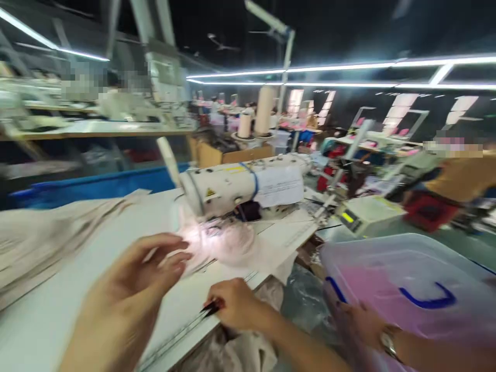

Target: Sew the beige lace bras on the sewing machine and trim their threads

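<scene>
My left hand (pixel 134 289) is raised over the white sewing table (pixel 182 305), fingers curved and apart, holding nothing. Its fingertips are close to the pale pink fabric (pixel 236 243), a cup-shaped piece lying under the lit needle area of the sewing machine (pixel 220 188). Lower down, at the table's front edge, my right hand (pixel 236 305) is closed around small dark thread snips (pixel 211 308), whose two pointed tips face left. Motion blur softens the snips' details.
Beige fabric (pixel 50 237) lies along the table's left side. On the right, another person's hand (pixel 364 323), with a wristwatch, holds a lidded translucent plastic bin (pixel 387 253) with blue handles. Thread cones (pixel 264 111) and a cardboard box (pixel 232 154) stand behind the machine.
</scene>
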Demonstrator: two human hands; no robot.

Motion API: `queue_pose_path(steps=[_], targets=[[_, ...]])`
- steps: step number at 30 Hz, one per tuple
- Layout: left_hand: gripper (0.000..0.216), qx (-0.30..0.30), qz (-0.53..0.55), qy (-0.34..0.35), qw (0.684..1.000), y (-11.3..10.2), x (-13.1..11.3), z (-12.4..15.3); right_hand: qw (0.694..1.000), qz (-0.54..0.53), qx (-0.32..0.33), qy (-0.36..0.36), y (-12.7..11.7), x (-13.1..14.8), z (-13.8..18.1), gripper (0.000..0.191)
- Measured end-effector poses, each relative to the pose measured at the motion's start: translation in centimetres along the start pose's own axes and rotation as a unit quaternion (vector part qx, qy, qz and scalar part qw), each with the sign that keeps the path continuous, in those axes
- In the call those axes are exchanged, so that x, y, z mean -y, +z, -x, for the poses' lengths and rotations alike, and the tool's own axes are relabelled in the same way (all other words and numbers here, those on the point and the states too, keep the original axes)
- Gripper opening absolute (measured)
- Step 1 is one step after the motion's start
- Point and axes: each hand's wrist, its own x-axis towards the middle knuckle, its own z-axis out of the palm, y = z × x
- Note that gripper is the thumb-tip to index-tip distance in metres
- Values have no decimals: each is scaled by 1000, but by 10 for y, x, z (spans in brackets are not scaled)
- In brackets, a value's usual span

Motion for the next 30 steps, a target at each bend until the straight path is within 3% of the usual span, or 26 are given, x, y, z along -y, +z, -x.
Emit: queue_pose_path(steps=[4, 9, 30], targets=[[33, 33, 83, -8, 996, 1, 9, 5, 999, -49, 9, -17, 1, -2, 1, 23], [31, 11, 152, -37, 988, 4, 23, -3, 997, -59, 7, -43, -2, -2, 0, 17], [37, 34, 201, -74, 976, -1, 35, -4, 996, -47, -5, -82, 0, -6, -1, 9]])
